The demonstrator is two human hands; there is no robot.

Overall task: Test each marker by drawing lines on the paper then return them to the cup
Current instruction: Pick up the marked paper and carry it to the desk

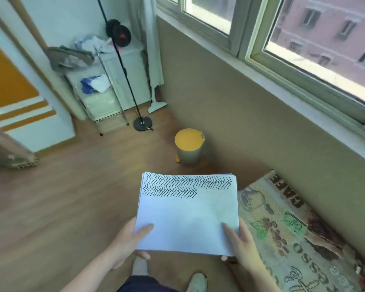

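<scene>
White paper stack (188, 216), top sheet hatched with black marker lines, held over floor beside the printed tablecloth (293, 239); left hand (124, 243) and right hand (242, 243) pinch near corners, thumbs on top. Markers, cup: unseen. Advice: keep level, lay flat on the cloth before testing

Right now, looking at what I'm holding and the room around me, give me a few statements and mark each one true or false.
1. Both hands, left hand and right hand, hold the white stack of paper. True.
2. The paper is blank. False: rows of black slanted marker lines cover its far part.
3. The small bin with the yellow round lid stands on the wooden floor. True.
4. A marker is in the right hand. False: it holds only the paper.
5. The bin's lid is open. False: it is closed.
</scene>
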